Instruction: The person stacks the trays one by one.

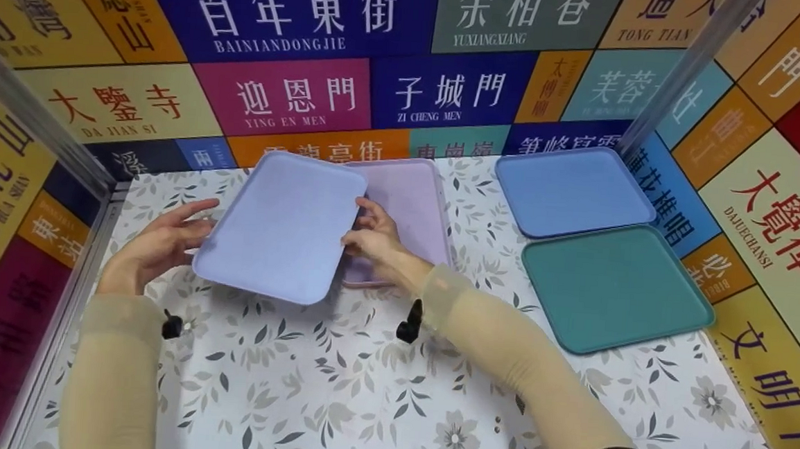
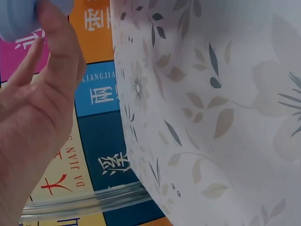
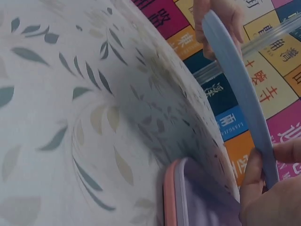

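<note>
A light blue tray (image 1: 282,228) is raised and tilted over the table, partly covering a lavender tray (image 1: 411,211). My right hand (image 1: 381,244) pinches its right edge, with thumb and fingers on opposite faces in the right wrist view (image 3: 270,188). At the tray's left edge is my left hand (image 1: 159,244), fingers spread and fairly straight. The left wrist view shows a fingertip of the left hand (image 2: 40,103) against the tray's rim (image 2: 16,23). Beneath the lavender tray (image 3: 202,202), a pink rim (image 3: 170,197) shows in the right wrist view.
To the right lie a blue tray (image 1: 575,193) and, nearer me, a green tray (image 1: 618,290), side by side on the flowered tablecloth (image 1: 333,401). Colourful sign panels (image 1: 283,96) stand behind and at both sides, with clear strips (image 1: 46,106) at the corners.
</note>
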A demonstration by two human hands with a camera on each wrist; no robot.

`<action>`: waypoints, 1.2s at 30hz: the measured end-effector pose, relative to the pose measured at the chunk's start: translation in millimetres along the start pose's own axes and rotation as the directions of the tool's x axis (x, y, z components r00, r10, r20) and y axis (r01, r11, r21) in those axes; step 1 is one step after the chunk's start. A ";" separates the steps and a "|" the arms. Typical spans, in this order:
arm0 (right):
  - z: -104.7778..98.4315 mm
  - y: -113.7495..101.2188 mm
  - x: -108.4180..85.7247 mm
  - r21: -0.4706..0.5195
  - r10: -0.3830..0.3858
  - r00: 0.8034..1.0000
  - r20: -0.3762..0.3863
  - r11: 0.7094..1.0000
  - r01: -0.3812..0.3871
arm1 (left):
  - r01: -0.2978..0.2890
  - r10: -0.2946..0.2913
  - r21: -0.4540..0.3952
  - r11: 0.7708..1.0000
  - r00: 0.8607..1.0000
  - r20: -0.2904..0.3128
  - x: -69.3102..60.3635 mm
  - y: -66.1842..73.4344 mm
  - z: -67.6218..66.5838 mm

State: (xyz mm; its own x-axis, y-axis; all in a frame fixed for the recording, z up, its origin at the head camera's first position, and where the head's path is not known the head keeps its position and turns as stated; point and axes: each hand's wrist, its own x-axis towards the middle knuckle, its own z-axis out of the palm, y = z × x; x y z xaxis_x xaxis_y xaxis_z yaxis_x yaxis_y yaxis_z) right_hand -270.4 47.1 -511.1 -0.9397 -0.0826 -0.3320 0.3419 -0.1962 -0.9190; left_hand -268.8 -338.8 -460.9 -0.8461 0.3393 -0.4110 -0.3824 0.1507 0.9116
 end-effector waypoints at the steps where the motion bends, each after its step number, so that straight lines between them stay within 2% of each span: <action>1: -2.7 -1.2 1.3 -0.014 0.001 1.000 0.019 1.000 0.000 | 0.005 -0.005 0.030 1.000 1.000 0.017 1.7 0.9 0.0; 4: -9.6 -5.0 4.2 -0.038 0.000 0.997 0.075 0.999 0.003 | -0.002 -0.003 0.080 0.997 0.998 0.060 7.3 1.0 1.6; 10: -23.4 -10.9 9.4 -0.023 -0.007 0.990 0.144 1.000 0.010 | -0.044 0.038 0.063 0.997 0.995 0.095 19.3 -3.2 9.4; 17: -31.6 -16.8 14.5 -0.029 -0.013 0.987 0.162 0.999 0.018 | -0.032 0.025 0.101 0.994 0.997 0.071 25.2 -3.3 15.8; 23: -38.3 -26.7 17.3 -0.028 -0.035 0.987 0.157 0.999 0.040 | -0.022 0.021 0.131 0.991 1.000 0.011 32.2 2.3 24.5; 28: -50.9 -36.2 20.4 -0.060 -0.059 0.988 0.140 0.996 0.068 | -0.031 0.033 0.127 0.991 0.999 -0.013 41.2 7.1 39.3; 36: -80.4 -46.6 27.4 -0.132 -0.083 0.994 0.068 0.987 0.092 | -0.051 0.058 0.126 0.991 0.997 -0.051 63.7 12.7 74.6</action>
State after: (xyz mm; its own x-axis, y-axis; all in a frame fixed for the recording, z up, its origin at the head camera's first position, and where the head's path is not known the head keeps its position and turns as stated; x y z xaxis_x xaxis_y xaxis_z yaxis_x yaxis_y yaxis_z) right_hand -313.0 132.5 -494.4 -0.9619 -0.1325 -0.2392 0.2500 -0.0719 -0.9656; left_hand -299.8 -246.1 -475.3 -0.8846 0.2996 -0.3573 -0.2891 0.2489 0.9244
